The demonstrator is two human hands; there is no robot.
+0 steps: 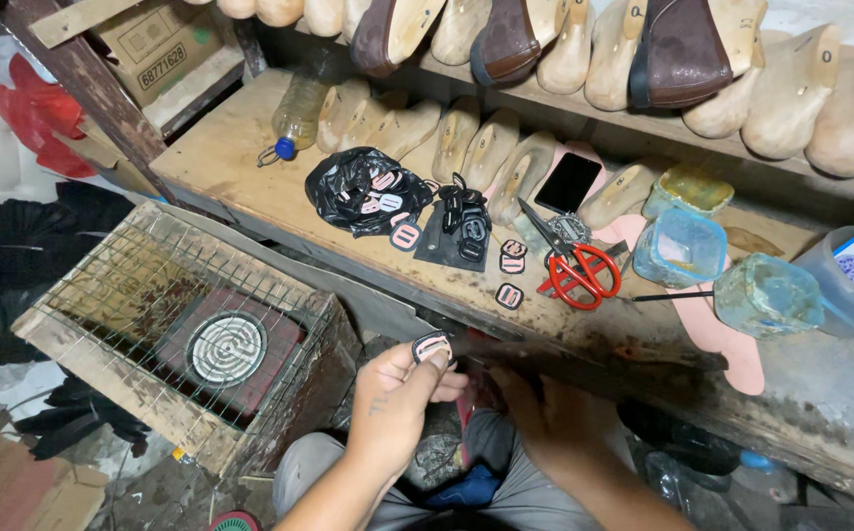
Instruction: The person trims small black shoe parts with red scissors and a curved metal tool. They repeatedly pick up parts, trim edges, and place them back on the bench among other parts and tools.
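My left hand (392, 403) pinches a small oval buckle (432, 347) with a pink and black rim, lifted just below the front edge of the wooden workbench (240, 167). My right hand (545, 418) lies lower, over my lap, with its fingers against a dark strip under the bench edge; what it grips is hidden. Similar buckles (510, 270) lie loose on the bench, and more sit on a black plastic bag (363, 192) and beside a pile of black buckles (461, 221). Red-handled scissors (574, 265) rest to the right of them.
A wooden box with a wire grille and a coil heater (225, 347) stands at my left. On the bench are wooden shoe lasts (466, 143), a plastic bottle (299, 113), a phone (567, 182), plastic tubs (680, 246) and a jar (766, 295). More lasts fill the shelf above (682, 54).
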